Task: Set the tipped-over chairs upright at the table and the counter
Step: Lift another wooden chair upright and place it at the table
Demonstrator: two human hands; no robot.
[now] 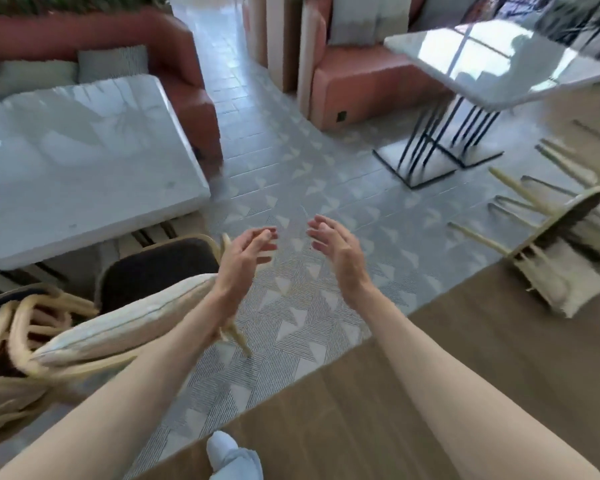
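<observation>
A pale wooden chair (551, 237) lies tipped over on the patterned floor (291, 188) at the right, its light legs pointing left and its cushioned seat turned on edge; motion blur softens its outline. It lies near the high table (499, 64) with black legs. Both hands hover over the floor in mid-frame, well apart from that chair. The left hand (246, 258) and right hand (336, 251) face each other, each grip wide and loose, holding nothing. A cushioned chair (125, 317) stands at the left table (84, 161).

tipped chair (555, 244): blurred, cut by right edge | left chair (125, 320): legs hidden, smeared
</observation>
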